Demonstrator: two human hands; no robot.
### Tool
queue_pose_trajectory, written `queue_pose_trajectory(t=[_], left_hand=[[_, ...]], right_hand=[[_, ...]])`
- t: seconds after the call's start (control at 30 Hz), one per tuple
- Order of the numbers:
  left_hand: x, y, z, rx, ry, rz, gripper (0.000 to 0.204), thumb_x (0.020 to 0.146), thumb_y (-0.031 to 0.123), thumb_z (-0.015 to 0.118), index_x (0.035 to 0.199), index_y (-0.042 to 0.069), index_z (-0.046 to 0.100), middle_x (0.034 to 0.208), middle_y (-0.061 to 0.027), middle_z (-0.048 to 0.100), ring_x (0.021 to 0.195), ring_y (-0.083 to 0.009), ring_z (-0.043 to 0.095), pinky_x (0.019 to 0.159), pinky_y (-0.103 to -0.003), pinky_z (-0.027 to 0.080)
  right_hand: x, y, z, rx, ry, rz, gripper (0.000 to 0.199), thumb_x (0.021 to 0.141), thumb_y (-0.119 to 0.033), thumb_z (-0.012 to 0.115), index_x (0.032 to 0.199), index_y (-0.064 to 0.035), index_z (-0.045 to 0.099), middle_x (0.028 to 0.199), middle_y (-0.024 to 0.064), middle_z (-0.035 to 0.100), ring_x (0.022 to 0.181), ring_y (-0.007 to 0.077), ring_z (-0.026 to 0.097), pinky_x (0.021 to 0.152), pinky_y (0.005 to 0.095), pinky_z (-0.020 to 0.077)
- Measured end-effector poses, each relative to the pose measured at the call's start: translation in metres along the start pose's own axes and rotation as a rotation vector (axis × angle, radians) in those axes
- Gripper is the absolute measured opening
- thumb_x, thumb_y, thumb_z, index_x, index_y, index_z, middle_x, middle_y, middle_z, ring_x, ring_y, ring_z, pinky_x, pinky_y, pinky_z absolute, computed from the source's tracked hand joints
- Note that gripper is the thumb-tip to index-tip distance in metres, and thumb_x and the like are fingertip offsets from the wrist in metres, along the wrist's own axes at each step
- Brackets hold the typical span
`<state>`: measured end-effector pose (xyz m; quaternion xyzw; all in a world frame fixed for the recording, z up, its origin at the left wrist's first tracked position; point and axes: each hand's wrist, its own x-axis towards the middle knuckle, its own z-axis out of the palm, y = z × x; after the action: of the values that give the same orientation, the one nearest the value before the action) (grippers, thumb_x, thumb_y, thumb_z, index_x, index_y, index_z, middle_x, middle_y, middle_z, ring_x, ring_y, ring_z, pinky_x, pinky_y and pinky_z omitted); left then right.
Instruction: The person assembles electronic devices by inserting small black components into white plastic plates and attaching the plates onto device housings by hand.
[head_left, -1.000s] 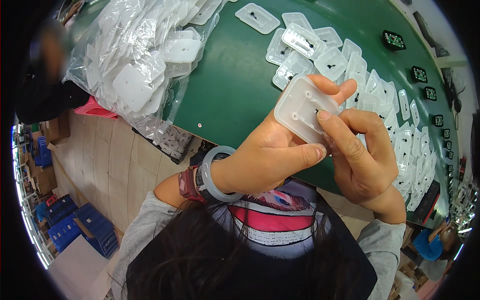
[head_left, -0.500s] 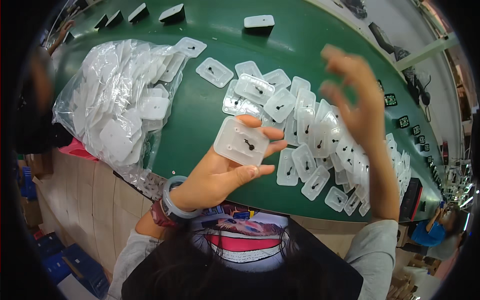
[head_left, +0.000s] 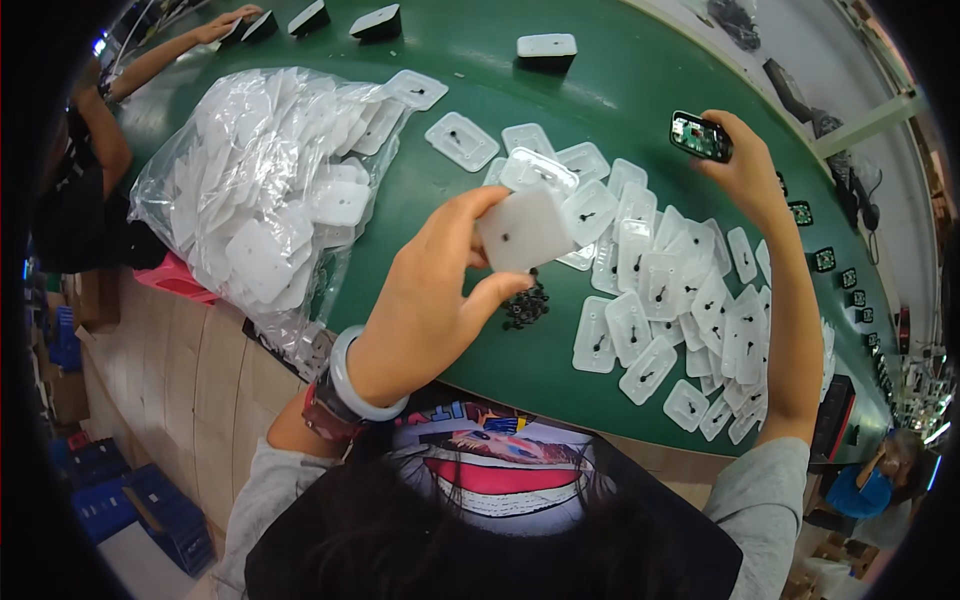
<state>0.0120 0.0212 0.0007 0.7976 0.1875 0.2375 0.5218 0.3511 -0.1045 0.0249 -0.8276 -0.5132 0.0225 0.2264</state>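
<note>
My left hand (head_left: 430, 275) is closed on a white translucent plastic cover (head_left: 528, 230), gripped by its edges with the thumb below. The smooth side with one small hole faces up. Over the far right of the table, my right hand (head_left: 742, 165) pinches a black casing with a green circuit board (head_left: 699, 138) inside, tilted so the board shows. Just beneath the held cover lies a heap of small black parts (head_left: 526, 306). Between my forearms spreads a loose pile of similar covers (head_left: 655, 285), many with a small black piece in the middle.
A clear plastic bag full of white covers (head_left: 265, 175) stands at left. White-topped black units (head_left: 547, 50) line the table's far side, where another person's hand (head_left: 225, 25) touches one. Several circuit-board units (head_left: 824, 259) run along the right edge of the green table (head_left: 480, 95).
My right hand, blurred and apparently holding nothing before, now grips the circuit-board casing. My left hand has turned the cover over, hiding its black piece. Another person's hand has reached the far-left units.
</note>
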Motion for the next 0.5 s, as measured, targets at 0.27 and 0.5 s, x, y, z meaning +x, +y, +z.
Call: queue_pose_trajectory(t=[0.27, 0.5], left_hand=[[0.018, 0.018, 0.005, 0.191, 0.038, 0.283, 0.058, 0.071, 0.001, 0.075, 0.124, 0.002, 0.055, 0.111, -0.0097, 0.059, 0.088, -0.0187, 0.058, 0.079, -0.027, 0.051], [0.014, 0.017, -0.017, -0.200, 0.080, 0.117, 0.050, 0.075, 0.003, 0.073, 0.121, 0.000, 0.055, 0.105, -0.0105, 0.060, 0.087, -0.0171, 0.059, 0.076, -0.025, 0.050]], right_hand=[[-0.060, -0.126, 0.016, 0.245, -0.072, -0.222, 0.043, 0.066, 0.004, 0.071, 0.106, -0.0035, 0.057, 0.098, 0.0082, 0.061, 0.084, 0.0229, 0.059, 0.079, 0.0301, 0.0474], [-0.072, -0.147, 0.020, 0.247, -0.132, -0.157, 0.048, 0.062, 0.006, 0.072, 0.106, -0.0040, 0.057, 0.097, 0.0053, 0.060, 0.081, 0.0187, 0.056, 0.073, 0.0256, 0.0455]])
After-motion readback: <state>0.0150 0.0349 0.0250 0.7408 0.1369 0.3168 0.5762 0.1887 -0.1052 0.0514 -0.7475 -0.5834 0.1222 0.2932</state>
